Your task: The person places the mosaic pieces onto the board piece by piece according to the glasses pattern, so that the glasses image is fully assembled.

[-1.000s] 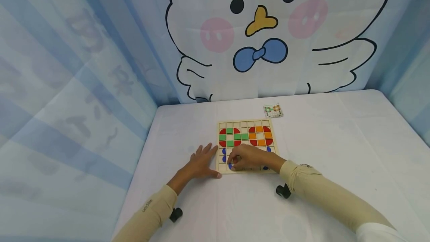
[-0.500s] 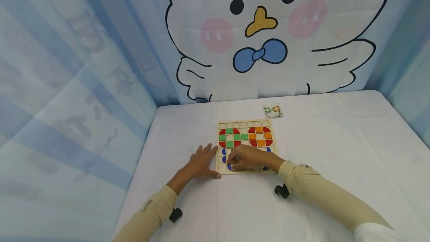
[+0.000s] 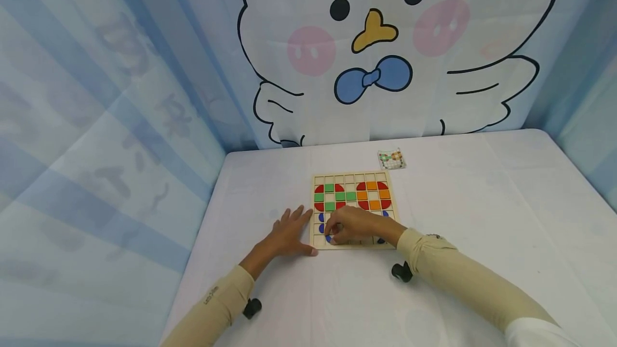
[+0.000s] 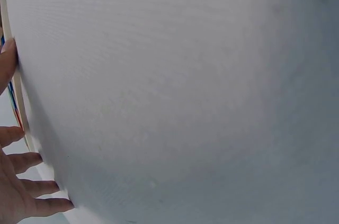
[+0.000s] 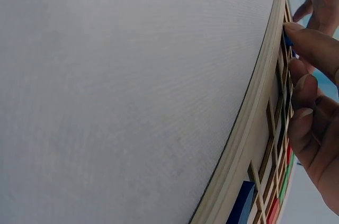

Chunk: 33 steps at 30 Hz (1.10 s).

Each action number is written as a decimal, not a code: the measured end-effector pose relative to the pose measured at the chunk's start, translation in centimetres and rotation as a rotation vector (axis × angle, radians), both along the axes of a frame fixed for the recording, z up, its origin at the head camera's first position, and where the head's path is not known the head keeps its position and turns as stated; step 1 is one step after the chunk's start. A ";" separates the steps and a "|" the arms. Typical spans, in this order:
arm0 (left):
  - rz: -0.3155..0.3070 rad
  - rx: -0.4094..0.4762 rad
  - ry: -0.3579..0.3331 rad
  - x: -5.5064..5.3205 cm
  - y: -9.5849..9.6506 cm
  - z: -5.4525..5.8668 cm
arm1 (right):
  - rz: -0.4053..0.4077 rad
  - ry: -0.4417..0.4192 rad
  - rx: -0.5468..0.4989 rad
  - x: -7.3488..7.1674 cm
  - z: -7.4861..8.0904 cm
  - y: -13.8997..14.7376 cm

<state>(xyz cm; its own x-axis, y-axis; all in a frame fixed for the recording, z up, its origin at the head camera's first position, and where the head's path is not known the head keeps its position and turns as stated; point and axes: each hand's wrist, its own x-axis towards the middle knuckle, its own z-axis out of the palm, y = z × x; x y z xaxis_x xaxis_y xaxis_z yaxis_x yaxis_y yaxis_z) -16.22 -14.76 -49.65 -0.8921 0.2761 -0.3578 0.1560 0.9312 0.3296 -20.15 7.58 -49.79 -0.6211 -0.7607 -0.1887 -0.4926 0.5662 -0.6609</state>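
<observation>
A square wooden grid board [image 3: 354, 176] lies on the table, with red, green and orange pieces in its far rows and blue pieces in the nearer ones. Over its near left part my right hand [image 3: 354, 225] has its fingers curled, thumb and forefinger at a blue piece [image 3: 329, 239]. In the right wrist view the thumb tip touches that blue piece [image 5: 288, 40]; the forefinger's contact is partly hidden. My left hand [image 3: 287, 234] lies spread beside the board, its thumb and forefinger against the left edge. The left wrist view shows the left hand's fingers [image 4: 33, 188] straight.
A small patterned card or packet [image 3: 391, 159] lies beyond the board's far right corner. The white-covered table [image 3: 482, 202] meets a curtain with a cartoon print [image 3: 373, 79] at the back. Black wrist cameras [image 3: 402, 272] hang below both sleeves.
The right hand and sleeve have shifted very slightly left, with the fingers staying at the same blue piece. My left hand keeps its place at the board's edge.
</observation>
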 end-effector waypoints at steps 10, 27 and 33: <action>-0.008 0.000 0.005 -0.4 0.0 -0.2 | -0.022 0.022 -0.006 -0.1 -0.3 0.5; -0.039 -0.038 0.021 0.0 0.0 0.0 | -0.339 0.310 0.044 1.5 2.3 11.2; -0.022 -0.053 0.064 0.0 -1.0 0.6 | -0.481 0.422 0.166 2.4 2.7 16.1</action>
